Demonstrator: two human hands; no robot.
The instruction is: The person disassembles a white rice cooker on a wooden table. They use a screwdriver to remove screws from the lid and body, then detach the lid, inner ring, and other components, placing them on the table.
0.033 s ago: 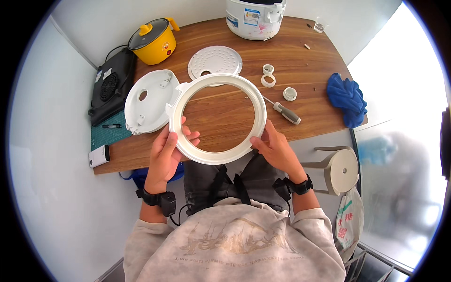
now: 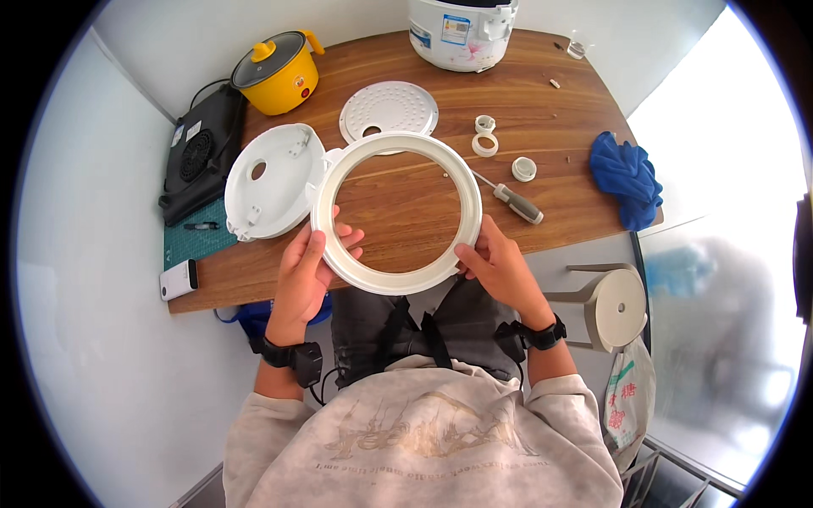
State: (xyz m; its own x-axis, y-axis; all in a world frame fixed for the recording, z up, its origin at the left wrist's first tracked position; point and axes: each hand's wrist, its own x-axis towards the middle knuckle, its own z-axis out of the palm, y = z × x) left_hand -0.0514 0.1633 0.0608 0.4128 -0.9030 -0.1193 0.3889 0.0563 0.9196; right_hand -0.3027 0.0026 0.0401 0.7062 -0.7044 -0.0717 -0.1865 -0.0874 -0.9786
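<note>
I hold a white plastic ring (image 2: 394,284) up over the table's front edge, its wide opening facing me. My left hand (image 2: 302,269) grips its lower left rim, thumb on the near face and fingers showing through the opening. At the lower right, my right hand (image 2: 500,269) pinches the rim between thumb and fingers. A white rounded lid shell (image 2: 284,199) with a round hole lies left of the ring, partly overlapped by it. Behind it rests a round dimpled white plate (image 2: 391,103), its near edge covered by the ring.
Right of the ring lie a grey-handled screwdriver (image 2: 518,204) and small white round parts (image 2: 524,169). A rice cooker body (image 2: 461,38) and yellow pot (image 2: 279,80) stand behind. A black cooktop (image 2: 199,152) sits left, a blue cloth (image 2: 627,178) right, a stool (image 2: 621,306) below.
The ring has shifted and turned slightly, so the tabs on its left side show less. My left hand has moved slightly right with it; both hands keep their hold.
</note>
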